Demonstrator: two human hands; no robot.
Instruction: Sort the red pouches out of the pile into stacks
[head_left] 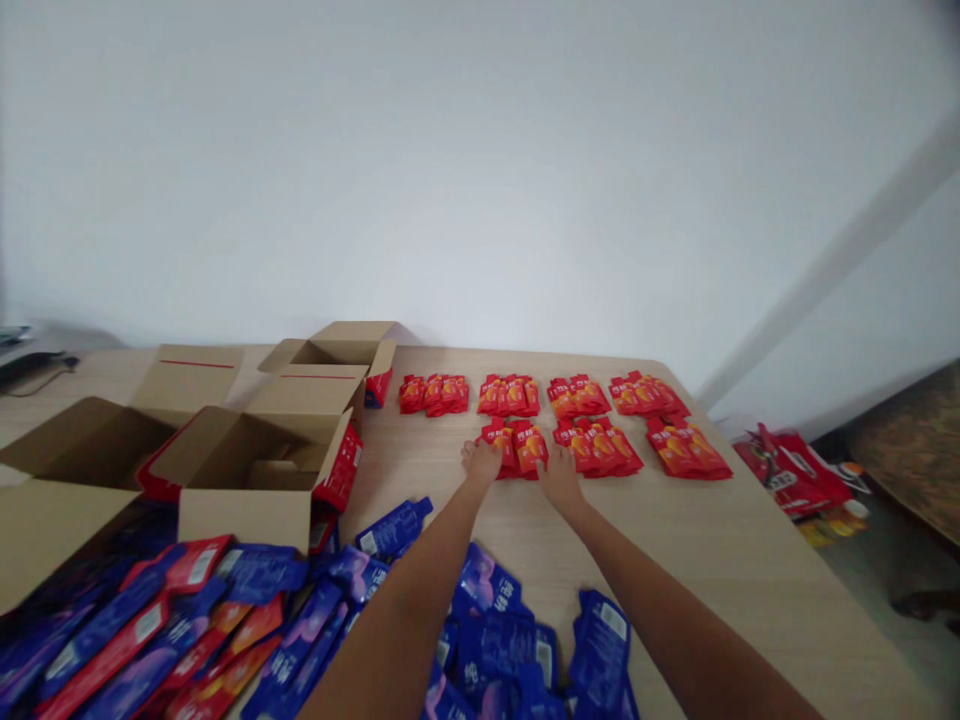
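In the middle of the table lies a small group of red-and-orange pouches (pixel 529 445) with a fruit picture on them. My left hand (pixel 481 462) is closed at the left edge of this group, fingers curled against the pouches. At its right edge, my right hand (pixel 559 476) pinches the side of the end pouch. Just beyond my right fingers sits another red pouch group (pixel 600 447), close enough that I cannot tell if they touch. Both thumbs are partly hidden.
More red pouch groups (pixel 510 396) lie in two rows before the wall. Open cardboard boxes (pixel 244 515) stand at left. Blue pouches (pixel 495 640) and mixed blue and red pouches (pixel 180 630) cover the near table. Red bags (pixel 793 470) lie beyond the table's right edge.
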